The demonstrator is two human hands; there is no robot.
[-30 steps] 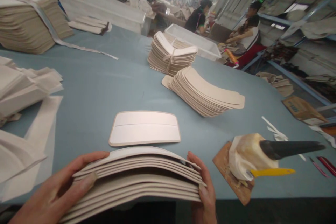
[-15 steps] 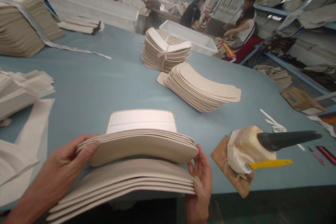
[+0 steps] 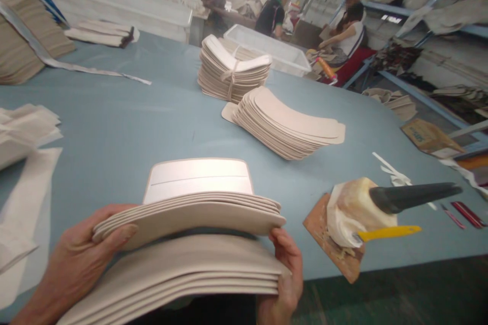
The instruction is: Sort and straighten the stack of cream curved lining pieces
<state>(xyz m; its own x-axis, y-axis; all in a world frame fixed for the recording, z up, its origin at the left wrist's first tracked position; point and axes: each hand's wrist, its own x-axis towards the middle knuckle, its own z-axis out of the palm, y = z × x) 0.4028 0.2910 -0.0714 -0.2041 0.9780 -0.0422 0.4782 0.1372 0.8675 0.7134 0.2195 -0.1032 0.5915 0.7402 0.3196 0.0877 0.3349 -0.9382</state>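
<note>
Both hands grip one stack of beige cut pieces (image 3: 190, 244) at the near edge of the tabletop (image 3: 125, 127). Left hand (image 3: 82, 254) clamps the left end, thumb on top; right hand (image 3: 284, 274) pinches the right end. Upper pieces are fanned apart from the lower ones. A single flat piece (image 3: 198, 177) lies just beyond. Advice: keep thumbs firm, separate the layers evenly, and stay clear of the glue pot and brush (image 3: 366, 213).
</note>
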